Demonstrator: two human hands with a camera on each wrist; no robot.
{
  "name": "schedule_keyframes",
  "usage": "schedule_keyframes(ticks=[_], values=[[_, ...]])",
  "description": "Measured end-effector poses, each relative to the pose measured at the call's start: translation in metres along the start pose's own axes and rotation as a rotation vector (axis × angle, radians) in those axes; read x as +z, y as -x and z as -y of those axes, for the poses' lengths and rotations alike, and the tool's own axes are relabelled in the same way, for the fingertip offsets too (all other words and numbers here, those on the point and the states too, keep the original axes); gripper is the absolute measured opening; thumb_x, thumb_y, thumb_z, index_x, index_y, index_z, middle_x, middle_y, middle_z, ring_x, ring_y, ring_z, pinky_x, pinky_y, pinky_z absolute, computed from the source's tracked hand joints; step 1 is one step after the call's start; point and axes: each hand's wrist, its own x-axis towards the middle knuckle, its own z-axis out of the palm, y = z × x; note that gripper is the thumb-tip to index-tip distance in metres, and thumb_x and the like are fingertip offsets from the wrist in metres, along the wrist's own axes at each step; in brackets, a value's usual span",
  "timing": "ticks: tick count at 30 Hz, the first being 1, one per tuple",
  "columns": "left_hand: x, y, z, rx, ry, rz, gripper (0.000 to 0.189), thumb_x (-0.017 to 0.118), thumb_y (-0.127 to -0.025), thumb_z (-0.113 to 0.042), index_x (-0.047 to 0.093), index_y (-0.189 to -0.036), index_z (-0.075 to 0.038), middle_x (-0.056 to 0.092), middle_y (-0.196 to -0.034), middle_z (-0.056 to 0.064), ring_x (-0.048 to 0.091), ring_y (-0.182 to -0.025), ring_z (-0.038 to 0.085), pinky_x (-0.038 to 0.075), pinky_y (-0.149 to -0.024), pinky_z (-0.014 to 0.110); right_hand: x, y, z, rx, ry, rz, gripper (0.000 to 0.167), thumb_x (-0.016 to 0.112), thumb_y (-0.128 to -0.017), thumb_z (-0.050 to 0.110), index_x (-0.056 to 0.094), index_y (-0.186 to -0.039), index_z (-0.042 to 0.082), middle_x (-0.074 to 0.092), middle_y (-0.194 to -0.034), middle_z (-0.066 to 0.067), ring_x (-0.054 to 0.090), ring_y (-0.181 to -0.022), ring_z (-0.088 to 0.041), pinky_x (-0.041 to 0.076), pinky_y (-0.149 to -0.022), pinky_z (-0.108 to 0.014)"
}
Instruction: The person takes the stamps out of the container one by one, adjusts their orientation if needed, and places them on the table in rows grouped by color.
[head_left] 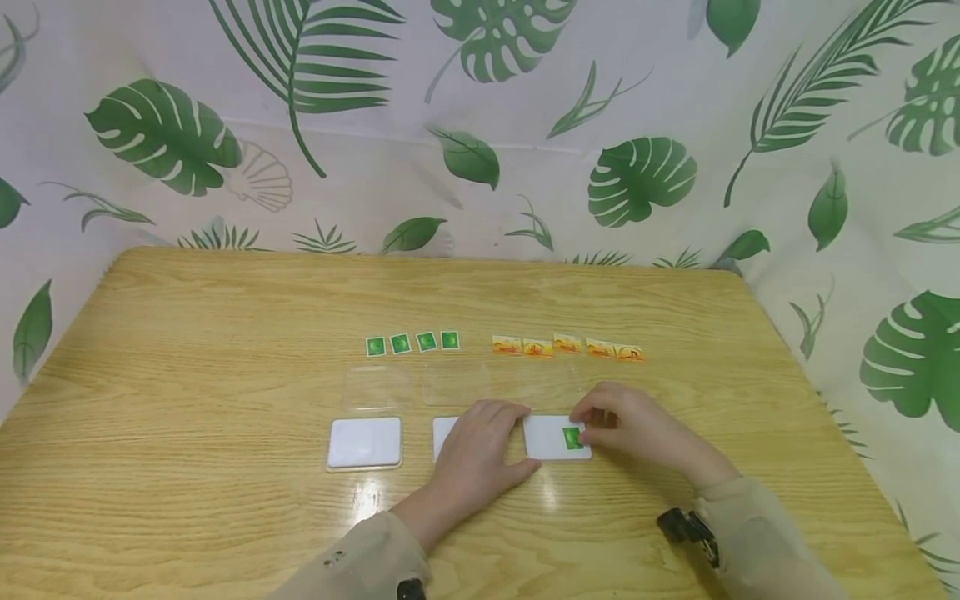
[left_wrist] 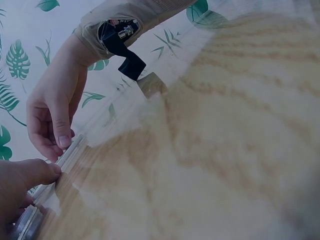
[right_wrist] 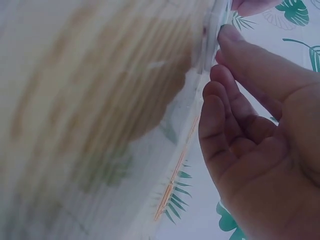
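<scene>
A white flat rectangular box lies in front of me, with a small square green sticker at its right end. My left hand holds this box at its left end, thumb at the near edge and fingertips at the far edge. At the other end, my right hand has its thumb on the sticker and its fingers bent at the far corner. In the left wrist view, the left thumb touches the box's side. Low over the tabletop, the right fingers are curled in the right wrist view.
Left of the hands lies another white box; a middle one is partly hidden by my left hand. Three clear plastic covers lie behind the boxes. Farther back are rows of green stickers and orange-yellow stickers.
</scene>
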Motion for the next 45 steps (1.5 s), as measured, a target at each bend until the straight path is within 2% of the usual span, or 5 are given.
schedule_keyframes(ticks=[11, 30, 45], values=[[0.000, 0.000, 0.000, 0.009, 0.007, -0.005, 0.059, 0.076, -0.079, -0.040, 0.057, -0.125, -0.009, 0.059, -0.121, 0.001, 0.050, -0.115, 0.017, 0.040, -0.101, 0.032, 0.000, -0.002, 0.003, 0.051, 0.015, 0.023, 0.014, 0.074, -0.084, 0.014, 0.068, -0.097, 0.015, 0.058, -0.088, 0.008, 0.053, -0.078, -0.010, 0.049, -0.066, -0.026], [0.000, 0.000, 0.001, -0.001, 0.000, 0.009, 0.058, 0.076, -0.080, -0.040, 0.056, -0.126, -0.009, 0.058, -0.122, 0.001, 0.050, -0.116, 0.017, 0.039, -0.102, 0.032, 0.000, -0.007, 0.006, 0.063, 0.046, 0.009, 0.018, 0.074, -0.084, 0.013, 0.069, -0.101, 0.011, 0.060, -0.089, 0.006, 0.055, -0.080, -0.010, 0.050, -0.068, -0.027], [0.001, 0.000, 0.001, 0.004, 0.004, 0.000, 0.058, 0.076, -0.079, -0.039, 0.057, -0.125, -0.009, 0.059, -0.121, 0.001, 0.050, -0.116, 0.017, 0.040, -0.102, 0.031, -0.001, -0.011, 0.008, 0.075, 0.059, 0.015, 0.013, 0.072, -0.086, 0.013, 0.069, -0.098, 0.013, 0.061, -0.091, 0.007, 0.054, -0.082, -0.010, 0.051, -0.071, -0.030]])
